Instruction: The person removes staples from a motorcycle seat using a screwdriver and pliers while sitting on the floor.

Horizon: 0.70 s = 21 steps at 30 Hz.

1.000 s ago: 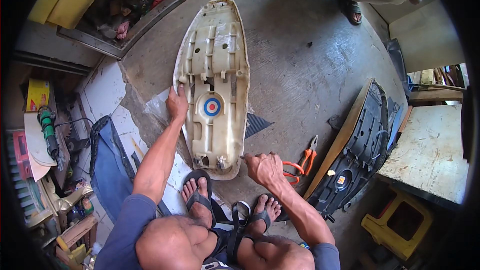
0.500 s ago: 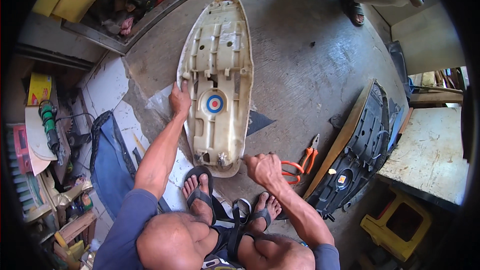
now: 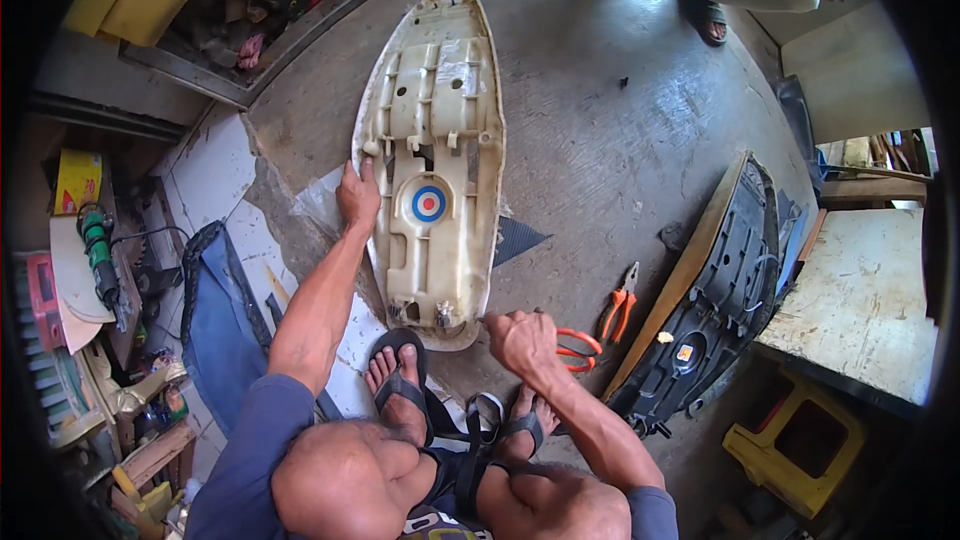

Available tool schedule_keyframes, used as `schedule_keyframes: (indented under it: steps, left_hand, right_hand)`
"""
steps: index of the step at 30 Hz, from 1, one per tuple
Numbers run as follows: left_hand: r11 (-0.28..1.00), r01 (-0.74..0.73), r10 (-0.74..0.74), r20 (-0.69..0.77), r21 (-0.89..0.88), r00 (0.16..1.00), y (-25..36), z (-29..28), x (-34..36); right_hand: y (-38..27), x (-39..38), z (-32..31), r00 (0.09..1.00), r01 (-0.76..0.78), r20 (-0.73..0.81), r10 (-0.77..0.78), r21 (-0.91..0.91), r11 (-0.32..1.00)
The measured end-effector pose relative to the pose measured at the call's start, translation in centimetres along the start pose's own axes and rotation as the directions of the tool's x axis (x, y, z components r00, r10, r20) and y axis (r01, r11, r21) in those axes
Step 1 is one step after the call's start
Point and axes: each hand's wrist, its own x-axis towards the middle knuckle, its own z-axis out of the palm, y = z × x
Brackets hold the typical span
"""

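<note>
A long cream plastic motorcycle seat base [image 3: 433,270], ribbed side up with a blue, white and red round sticker, lies lengthwise in front of my feet. My left hand [image 3: 359,196] grips its left edge, thumb on top and the other fingers hidden below. Close to the near right corner, my right hand [image 3: 525,345] is closed in a fist. A small dark tip pokes from it toward the rim; what it belongs to is hidden. Just beyond that fist lies a pair of orange loop handles [image 3: 580,348], partly covered by it. Orange-handled pliers [image 3: 619,306] rest farther right.
A black seat base with brown edging [image 3: 700,305] lies to the right, beside a worn pale tabletop [image 3: 850,290] and a yellow frame [image 3: 797,445]. Blue covering material [image 3: 225,310] and a green power tool [image 3: 98,250] are left. Another person's sandalled foot [image 3: 712,25] is at far right.
The other person's legs at the far right have shifted, and the hand there has moved. My hands keep nearly the same places at the seat base.
</note>
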Motion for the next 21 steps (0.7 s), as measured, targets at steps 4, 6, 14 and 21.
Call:
schedule_keyframes:
  steps: [4,6,14,21]
  left_hand:
    - [0.999,0.018,-0.019,0.019,0.036,1.0,0.7,-0.3,-0.5]
    - [1.0,0.0,0.0,0.041,0.009,0.999,0.4,-0.3,0.5]
    - [0.999,-0.042,0.043,-0.088,0.016,0.995,-3.2,0.5,1.5]
    - [0.998,-0.027,0.028,-0.024,0.06,0.999,-0.5,0.3,0.0]
  right_hand:
    - [-2.4,0.5,1.6,1.0,-0.027,0.005,0.028,-0.135,0.99]
    - [-0.7,0.8,1.8,0.989,-0.084,-0.114,0.091,0.061,0.995]
    - [-1.1,0.0,-0.6,0.991,-0.086,0.113,0.075,0.096,0.992]
    - [-0.4,0.1,1.7,0.996,-0.081,0.031,0.078,0.096,0.992]
